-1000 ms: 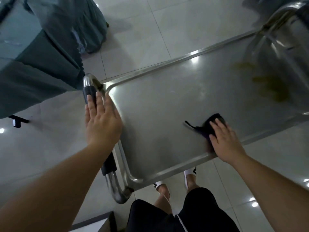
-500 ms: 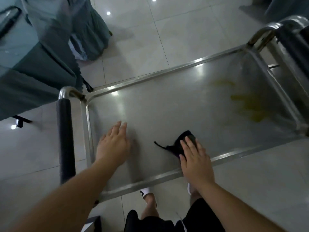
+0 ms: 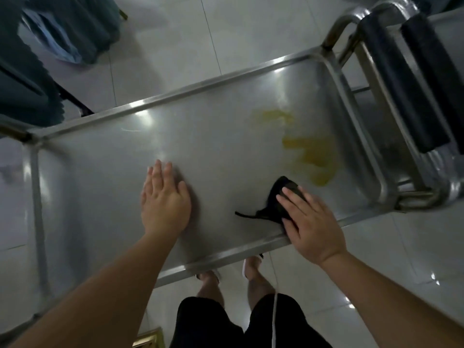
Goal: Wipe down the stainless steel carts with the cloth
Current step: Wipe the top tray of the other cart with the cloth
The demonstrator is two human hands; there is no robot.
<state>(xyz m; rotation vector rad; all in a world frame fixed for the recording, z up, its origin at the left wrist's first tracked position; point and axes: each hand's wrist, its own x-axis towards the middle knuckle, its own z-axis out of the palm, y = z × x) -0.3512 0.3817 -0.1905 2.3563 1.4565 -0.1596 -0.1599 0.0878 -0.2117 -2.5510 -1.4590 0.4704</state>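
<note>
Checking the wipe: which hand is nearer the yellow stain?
Right. The right hand presses the cloth just below the yellow stain; the left hand lies flat, far to its left.

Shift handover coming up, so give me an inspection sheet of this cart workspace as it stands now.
Surface: stainless cart top, raised rim, glare spots; yellow smear unwiped at its right end.
Job's things: black cloth flat on the top, just short of the smear; second cart with black-padded handles butts the right end.
Clutter: nothing seen on the top.
Hands: left hand flat on the steel, fingers straight; right hand presses the cloth with straight fingers.
Cables: thin white cord hangs by the person's legs.
Surroundings: glossy tiled floor; teal fabric upper left.
</note>
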